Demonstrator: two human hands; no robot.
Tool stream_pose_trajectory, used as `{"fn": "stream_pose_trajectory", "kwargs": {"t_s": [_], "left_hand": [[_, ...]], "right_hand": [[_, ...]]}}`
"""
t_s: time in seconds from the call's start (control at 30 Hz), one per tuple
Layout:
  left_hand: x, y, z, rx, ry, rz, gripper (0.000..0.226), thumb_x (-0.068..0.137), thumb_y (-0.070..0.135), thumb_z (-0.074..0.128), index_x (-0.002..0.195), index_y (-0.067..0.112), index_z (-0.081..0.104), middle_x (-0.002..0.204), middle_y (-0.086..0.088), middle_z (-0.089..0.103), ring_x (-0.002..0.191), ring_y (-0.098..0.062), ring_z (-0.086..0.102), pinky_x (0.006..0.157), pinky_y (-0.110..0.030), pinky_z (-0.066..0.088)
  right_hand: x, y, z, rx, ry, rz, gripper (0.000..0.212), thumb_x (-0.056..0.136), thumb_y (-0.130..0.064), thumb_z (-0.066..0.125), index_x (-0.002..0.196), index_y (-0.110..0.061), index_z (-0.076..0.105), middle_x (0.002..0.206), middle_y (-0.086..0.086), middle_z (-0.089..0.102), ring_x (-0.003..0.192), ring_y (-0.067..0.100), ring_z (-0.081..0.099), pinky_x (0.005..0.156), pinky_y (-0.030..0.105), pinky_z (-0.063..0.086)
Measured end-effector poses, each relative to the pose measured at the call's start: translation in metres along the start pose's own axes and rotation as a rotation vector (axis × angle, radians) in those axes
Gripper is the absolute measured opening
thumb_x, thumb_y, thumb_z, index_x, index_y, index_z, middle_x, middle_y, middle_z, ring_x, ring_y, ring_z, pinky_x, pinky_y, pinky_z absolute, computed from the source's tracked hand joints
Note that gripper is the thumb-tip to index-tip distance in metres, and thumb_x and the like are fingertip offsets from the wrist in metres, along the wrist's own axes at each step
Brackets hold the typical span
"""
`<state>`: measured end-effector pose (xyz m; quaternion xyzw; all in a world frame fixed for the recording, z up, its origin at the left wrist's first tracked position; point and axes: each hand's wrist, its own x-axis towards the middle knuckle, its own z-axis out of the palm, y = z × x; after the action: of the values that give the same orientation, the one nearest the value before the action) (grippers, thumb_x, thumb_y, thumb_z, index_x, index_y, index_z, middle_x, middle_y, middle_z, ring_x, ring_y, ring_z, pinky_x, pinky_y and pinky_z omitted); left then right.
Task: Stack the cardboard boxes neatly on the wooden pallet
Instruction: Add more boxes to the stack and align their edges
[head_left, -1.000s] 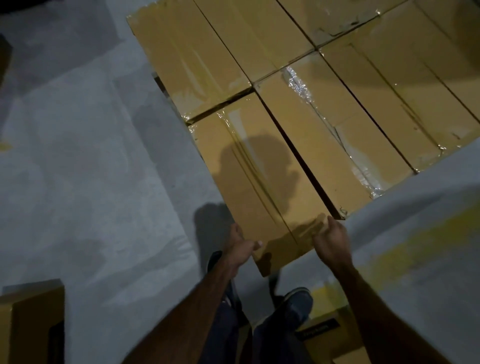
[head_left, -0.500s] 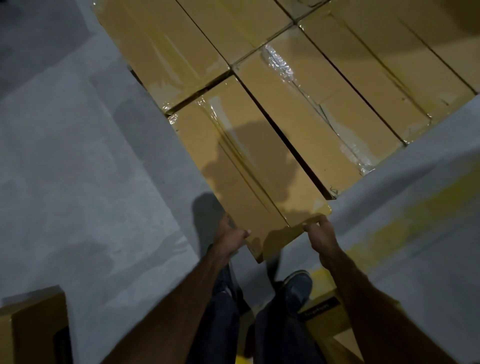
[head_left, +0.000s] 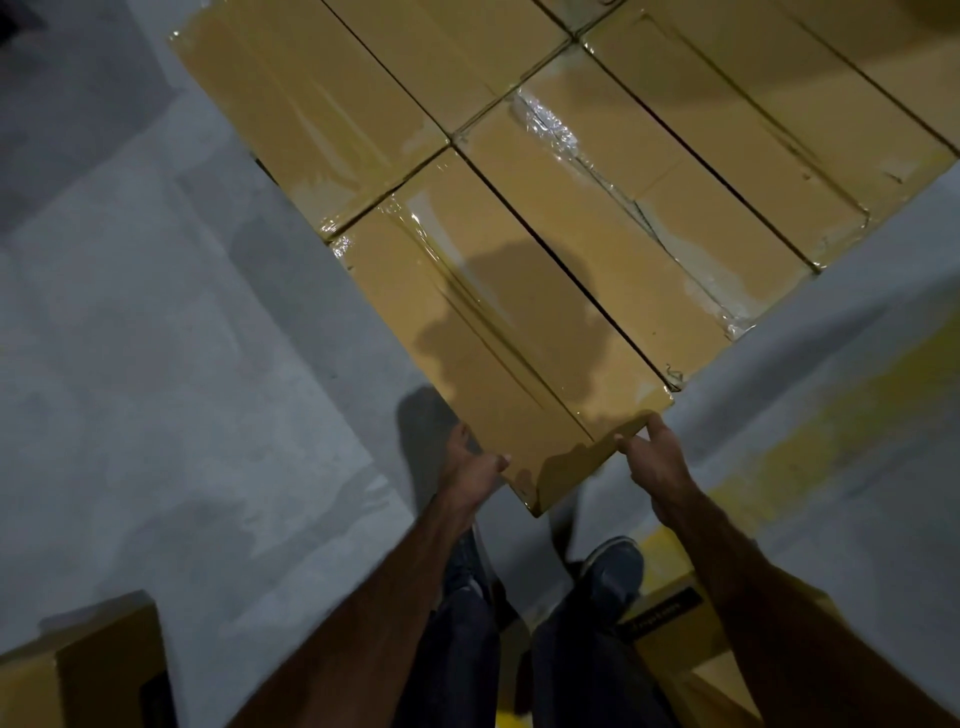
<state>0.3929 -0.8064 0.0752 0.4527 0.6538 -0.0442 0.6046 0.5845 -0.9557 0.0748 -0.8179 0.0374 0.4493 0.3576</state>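
Note:
A long taped cardboard box (head_left: 498, 322) lies in the top layer of a stack of like boxes (head_left: 613, 234), its near end jutting out past its right neighbour. My left hand (head_left: 470, 470) grips the near left corner, with the thumb on the top edge and the fingers down the side. At the near right edge, my right hand (head_left: 654, 462) holds the box with thumb and fingers curled against its end. The far end sits close against another box (head_left: 311, 104). The wooden pallet is hidden under the stack.
Grey concrete floor lies to the left. A loose cardboard box (head_left: 78, 670) stands at the lower left, and another box (head_left: 670, 623) sits by my right foot. A yellow floor line (head_left: 831, 415) runs along the right.
The box has slid away from me, and the dark gap at its far end has closed. Both hands stayed on its near end.

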Motion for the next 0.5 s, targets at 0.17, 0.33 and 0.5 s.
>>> {"fn": "stream_pose_trajectory", "kwargs": {"t_s": [0.17,0.33,0.5], "left_hand": [[-0.002,0.005,-0.001,-0.029,-0.006,0.018,0.092,0.089,0.006,0.080,0.164,0.025,0.032,0.170,0.007,0.032,0.155,-0.023,0.033,0.121,-0.050,0.039],[-0.003,0.008,-0.001,-0.039,-0.041,0.024,0.084,0.093,-0.002,0.074,0.164,0.021,0.034,0.163,0.012,0.038,0.147,-0.015,0.037,0.117,-0.039,0.040],[-0.009,0.015,-0.003,-0.007,-0.056,0.035,0.076,0.095,-0.005,0.070,0.161,0.016,0.037,0.152,0.007,0.048,0.146,-0.022,0.041,0.102,-0.025,0.035]], "right_hand": [[0.003,0.002,0.002,0.023,0.021,0.012,0.015,0.101,-0.006,0.058,0.114,-0.014,0.058,0.104,0.005,0.059,0.070,0.010,0.040,0.058,0.025,0.034],[0.001,-0.002,0.003,0.090,0.074,0.004,0.020,0.100,-0.006,0.057,0.115,-0.016,0.062,0.106,0.006,0.060,0.083,0.016,0.049,0.060,0.024,0.036],[-0.003,-0.004,0.004,0.098,0.067,0.015,0.022,0.099,-0.004,0.059,0.116,-0.017,0.064,0.114,0.007,0.065,0.093,0.021,0.055,0.068,0.030,0.043]]}}
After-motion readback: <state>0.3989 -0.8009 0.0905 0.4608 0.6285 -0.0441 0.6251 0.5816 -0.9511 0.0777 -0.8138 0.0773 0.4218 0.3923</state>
